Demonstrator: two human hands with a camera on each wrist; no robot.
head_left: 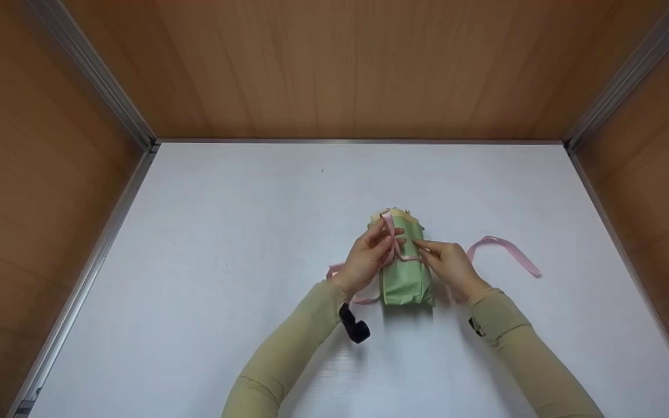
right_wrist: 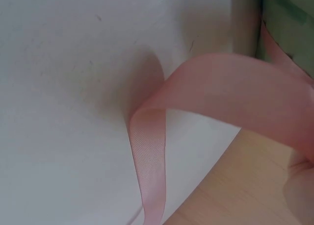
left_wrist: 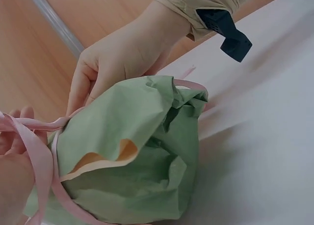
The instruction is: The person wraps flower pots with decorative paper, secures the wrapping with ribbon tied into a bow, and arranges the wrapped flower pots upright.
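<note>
A bundle in green wrapping paper [head_left: 407, 284] lies on the white table, a pink ribbon [head_left: 506, 247] passed around its middle. My left hand [head_left: 363, 261], on the bundle's left side, pinches a raised loop of that ribbon above the paper. On the other side my right hand [head_left: 453, 267] pinches the ribbon close against the wrap. Crumpled folds of the paper [left_wrist: 127, 107] and its pale orange inner side show in the left wrist view. A ribbon tail [right_wrist: 221, 83] curves away from the fingers [right_wrist: 300, 186] in the right wrist view. The bundle's contents are hidden.
The white tabletop [head_left: 224, 232] is enclosed by wooden panels [head_left: 334, 69] at the back and sides, with metal rails along the edges. Loose ribbon lies left and right of the bundle. A black strap piece [head_left: 355, 325] hangs from the left sleeve.
</note>
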